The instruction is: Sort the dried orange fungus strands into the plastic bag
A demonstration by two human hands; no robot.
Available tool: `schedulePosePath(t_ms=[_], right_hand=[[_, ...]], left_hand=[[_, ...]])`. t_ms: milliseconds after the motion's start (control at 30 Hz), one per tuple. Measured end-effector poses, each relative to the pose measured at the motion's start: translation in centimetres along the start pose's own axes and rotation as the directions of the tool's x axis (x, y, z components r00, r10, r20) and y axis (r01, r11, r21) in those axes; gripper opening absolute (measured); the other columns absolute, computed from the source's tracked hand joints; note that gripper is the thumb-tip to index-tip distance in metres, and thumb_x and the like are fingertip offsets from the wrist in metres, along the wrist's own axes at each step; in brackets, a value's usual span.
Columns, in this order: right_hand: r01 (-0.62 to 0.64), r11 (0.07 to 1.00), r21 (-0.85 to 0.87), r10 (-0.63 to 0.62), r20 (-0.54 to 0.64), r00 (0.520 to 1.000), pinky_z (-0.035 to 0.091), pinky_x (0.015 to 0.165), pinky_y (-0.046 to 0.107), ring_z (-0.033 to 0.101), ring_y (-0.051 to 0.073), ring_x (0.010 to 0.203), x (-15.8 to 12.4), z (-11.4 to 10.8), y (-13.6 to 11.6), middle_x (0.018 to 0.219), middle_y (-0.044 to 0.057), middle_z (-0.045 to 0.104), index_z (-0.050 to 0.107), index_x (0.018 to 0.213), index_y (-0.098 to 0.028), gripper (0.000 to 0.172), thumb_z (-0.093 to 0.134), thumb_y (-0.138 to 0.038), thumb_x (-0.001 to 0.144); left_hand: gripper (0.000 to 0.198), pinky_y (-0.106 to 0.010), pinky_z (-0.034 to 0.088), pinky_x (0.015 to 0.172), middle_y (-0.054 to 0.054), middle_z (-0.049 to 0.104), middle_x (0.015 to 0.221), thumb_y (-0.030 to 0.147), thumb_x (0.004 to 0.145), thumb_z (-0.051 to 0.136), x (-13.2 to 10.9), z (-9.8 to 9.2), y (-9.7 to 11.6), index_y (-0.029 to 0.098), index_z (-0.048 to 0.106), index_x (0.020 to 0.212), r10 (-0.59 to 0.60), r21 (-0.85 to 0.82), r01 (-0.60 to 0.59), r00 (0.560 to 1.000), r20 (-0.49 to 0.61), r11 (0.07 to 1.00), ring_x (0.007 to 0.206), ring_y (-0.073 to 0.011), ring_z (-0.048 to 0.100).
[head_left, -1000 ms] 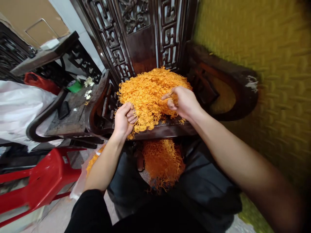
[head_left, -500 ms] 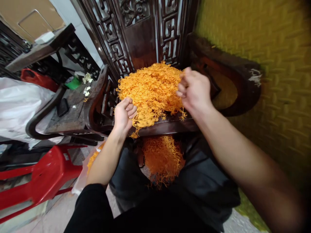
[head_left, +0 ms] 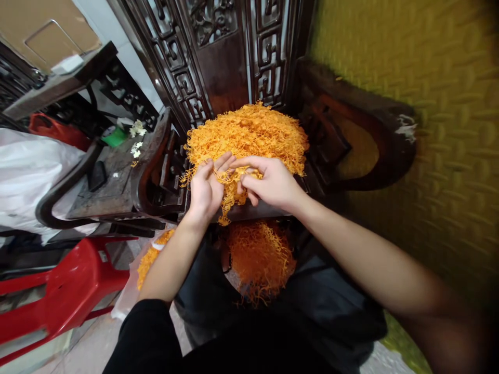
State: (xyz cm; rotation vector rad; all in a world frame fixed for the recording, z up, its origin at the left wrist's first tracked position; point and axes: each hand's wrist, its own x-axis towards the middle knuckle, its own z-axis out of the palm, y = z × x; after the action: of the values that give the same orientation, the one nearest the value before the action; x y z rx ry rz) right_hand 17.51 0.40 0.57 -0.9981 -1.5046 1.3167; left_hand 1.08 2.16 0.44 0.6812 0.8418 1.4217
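A big heap of thin orange strands point(head_left: 253, 132) lies on the seat of a dark carved wooden chair point(head_left: 268, 210). My left hand point(head_left: 205, 189) grips a bunch of these strands at the heap's near edge, fingers curled round it. My right hand point(head_left: 271, 182) meets it from the right, thumb and fingers pinching the same bunch point(head_left: 230, 189). A second mass of orange strands point(head_left: 259, 257) lies below the seat edge, over my dark-clothed lap.
To the left stand another dark wooden chair point(head_left: 117, 182) with small white flowers point(head_left: 136, 148) and a green object point(head_left: 115, 137), a red plastic stool point(head_left: 66, 288), and a white bag point(head_left: 27, 166). A clear bag of orange strands point(head_left: 146, 259) sits by my left arm. A yellow textured wall point(head_left: 429, 104) rises on the right.
My right hand, raised in a fist above the heap's right side half a second ago, has come down and left to join the left hand on the bunch.
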Motion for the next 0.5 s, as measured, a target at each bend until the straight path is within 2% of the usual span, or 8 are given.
schedulePosePath(t_ms=[67, 167, 233, 300, 333, 433, 500], right_hand=[[-0.011, 1.0, -0.014, 0.01, -0.006, 1.0, 0.047, 0.047, 0.026, 0.058, 0.011, 0.042, 0.6, -0.3, 0.5, 0.064, -0.001, 0.071, 0.078, 0.116, -0.017, 0.039, 0.058, -0.013, 0.083], [0.047, 0.986, -0.161, -0.051, -0.024, 0.998, 0.053, 0.057, 0.03, 0.065, 0.016, 0.054, 1.2, -0.7, 1.1, 0.062, 0.001, 0.07, 0.081, 0.11, -0.016, 0.026, 0.065, -0.026, 0.091], [0.178, 0.942, -0.286, -0.187, -0.004, 0.982, 0.058, 0.076, 0.036, 0.073, 0.021, 0.077, 1.4, -0.9, 1.5, 0.082, 0.006, 0.078, 0.082, 0.108, -0.017, 0.023, 0.068, -0.03, 0.093], [0.314, 0.864, -0.394, -0.326, 0.036, 0.945, 0.056, 0.095, 0.04, 0.073, 0.025, 0.102, 1.4, -0.8, 1.9, 0.109, 0.011, 0.078, 0.082, 0.11, -0.017, 0.023, 0.068, -0.027, 0.095], [0.357, 0.826, -0.437, -0.366, 0.067, 0.928, 0.054, 0.098, 0.041, 0.071, 0.026, 0.108, 1.4, -0.7, 2.0, 0.116, 0.012, 0.077, 0.081, 0.114, -0.016, 0.025, 0.067, -0.025, 0.096], [0.405, 0.768, -0.496, -0.392, 0.135, 0.91, 0.054, 0.097, 0.041, 0.069, 0.026, 0.107, 1.2, -0.2, 2.3, 0.116, 0.013, 0.074, 0.076, 0.123, -0.015, 0.029, 0.061, -0.02, 0.099], [0.418, 0.761, -0.496, -0.405, 0.14, 0.903, 0.053, 0.095, 0.039, 0.068, 0.024, 0.104, 1.2, 0.1, 2.2, 0.112, 0.011, 0.073, 0.075, 0.114, -0.016, 0.022, 0.058, -0.019, 0.099]], left_hand=[[0.014, -0.054, 0.041, 0.123, -0.014, 0.079, 0.12, 0.016, 0.097, 0.044, -0.2, 0.3, -0.1, 0.02, 0.052, 0.085, -0.001, 0.009, 0.0, 1.0, 0.02, 1.0, 0.135, -0.0278, 0.065], [0.013, -0.056, 0.037, 0.125, -0.015, 0.075, 0.131, 0.015, 0.096, 0.043, -0.6, 0.7, -0.2, 0.02, 0.051, 0.087, -0.016, -0.001, 0.016, 0.999, 0.051, 1.0, 0.142, -0.0293, 0.059], [0.011, -0.055, 0.034, 0.127, -0.015, 0.073, 0.135, 0.013, 0.095, 0.044, -0.9, 0.9, -0.3, 0.02, 0.05, 0.088, -0.029, -0.013, 0.03, 0.997, 0.07, 0.999, 0.145, -0.029, 0.056], [0.013, -0.054, 0.034, 0.128, -0.013, 0.075, 0.132, 0.008, 0.093, 0.046, -1.2, 1.0, -0.2, 0.02, 0.049, 0.091, -0.026, -0.008, 0.027, 0.996, 0.086, 1.0, 0.144, -0.0271, 0.057], [0.014, -0.052, 0.034, 0.127, -0.012, 0.076, 0.13, 0.007, 0.093, 0.046, -1.3, 1.0, -0.2, 0.021, 0.048, 0.092, -0.015, 0.002, 0.015, 0.996, 0.085, 1.0, 0.143, -0.0257, 0.059], [0.017, -0.047, 0.036, 0.127, -0.01, 0.079, 0.123, 0.005, 0.094, 0.05, -1.4, 1.0, -0.4, 0.022, 0.046, 0.092, 0.031, 0.029, -0.033, 0.998, 0.061, 0.999, 0.137, -0.0223, 0.064], [0.018, -0.045, 0.038, 0.126, -0.012, 0.079, 0.121, 0.006, 0.096, 0.052, -1.5, 1.1, -0.7, 0.022, 0.045, 0.093, 0.046, 0.029, -0.047, 0.998, 0.052, 0.998, 0.134, -0.0223, 0.066]])
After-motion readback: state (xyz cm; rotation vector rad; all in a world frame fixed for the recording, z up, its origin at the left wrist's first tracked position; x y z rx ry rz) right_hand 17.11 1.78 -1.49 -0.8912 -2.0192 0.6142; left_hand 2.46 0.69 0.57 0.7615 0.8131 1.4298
